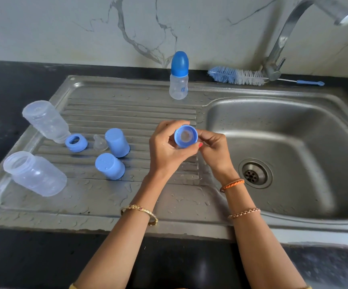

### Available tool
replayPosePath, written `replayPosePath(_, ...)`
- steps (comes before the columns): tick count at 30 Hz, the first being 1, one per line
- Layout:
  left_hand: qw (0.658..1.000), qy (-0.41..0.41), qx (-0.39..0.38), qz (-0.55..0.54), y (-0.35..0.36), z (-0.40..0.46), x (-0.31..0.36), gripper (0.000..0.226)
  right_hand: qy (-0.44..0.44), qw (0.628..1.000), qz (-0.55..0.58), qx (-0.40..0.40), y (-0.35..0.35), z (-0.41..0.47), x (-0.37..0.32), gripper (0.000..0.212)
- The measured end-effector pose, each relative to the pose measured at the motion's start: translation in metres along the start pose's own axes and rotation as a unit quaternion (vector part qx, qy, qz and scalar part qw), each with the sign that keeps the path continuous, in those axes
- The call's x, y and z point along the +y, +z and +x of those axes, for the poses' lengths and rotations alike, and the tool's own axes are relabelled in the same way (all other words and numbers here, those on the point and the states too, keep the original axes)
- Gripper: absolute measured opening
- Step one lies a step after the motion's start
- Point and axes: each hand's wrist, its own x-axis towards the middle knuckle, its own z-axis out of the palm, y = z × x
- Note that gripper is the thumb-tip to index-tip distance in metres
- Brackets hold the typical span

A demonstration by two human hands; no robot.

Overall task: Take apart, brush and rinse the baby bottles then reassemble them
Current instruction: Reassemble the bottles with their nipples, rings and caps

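My left hand (167,147) and my right hand (212,151) together hold a blue screw ring (186,136) with a clear teat seated in it, above the drainboard's right end. On the drainboard (127,97) lie two clear bottle bodies on their sides, one at the far left (46,120) and one nearer (34,174). Beside them lie a second blue ring (76,142), a loose clear teat (99,142) and two blue caps, one (116,142) behind the other (110,166). An assembled small bottle with a blue cap (179,77) stands at the back.
A blue and white bottle brush (237,75) lies on the black counter behind the sink. The steel basin (294,130) with its drain (255,173) is to the right, under a curved tap (290,30). Water drops cover the drainboard. A marble wall stands behind.
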Motion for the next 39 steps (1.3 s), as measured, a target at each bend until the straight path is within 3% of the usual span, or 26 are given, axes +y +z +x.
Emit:
replayPosePath(3,1.0,-0.002,-0.014,-0.017,-0.002,-0.002,-0.005,0.05,0.087,0.991,0.102,-0.008,-0.001,-0.001,-0.007,0.03)
replayPosePath(8,0.999,-0.025,-0.031,-0.02,-0.003,-0.006,-0.01,0.052,0.056,0.998,-0.019,-0.008,0.002,-0.003,-0.002,0.02)
replayPosePath(12,0.992,-0.061,-0.093,-0.058,-0.009,-0.007,-0.01,0.048,0.056,0.998,-0.033,0.005,-0.003,-0.001,0.002,0.026)
replayPosePath(16,0.986,-0.091,-0.108,-0.089,-0.01,-0.007,-0.007,0.043,0.065,0.996,-0.039,0.042,-0.003,-0.002,0.002,0.024)
replayPosePath(25,0.98,-0.127,-0.035,-0.147,-0.003,-0.009,-0.005,0.041,0.02,0.979,-0.166,0.117,0.012,-0.001,0.0,0.016)
replayPosePath(32,0.968,-0.188,-0.007,-0.169,-0.003,-0.009,-0.007,0.033,0.071,0.995,-0.046,0.052,0.005,-0.002,-0.006,0.02)
replayPosePath(35,0.978,-0.17,-0.008,-0.117,-0.002,-0.009,-0.012,0.026,0.052,0.994,-0.083,0.057,0.005,-0.004,-0.007,0.027)
replayPosePath(39,0.987,-0.134,0.011,-0.089,-0.006,-0.006,-0.015,0.023,0.073,0.997,-0.018,0.029,0.005,-0.004,-0.009,0.032)
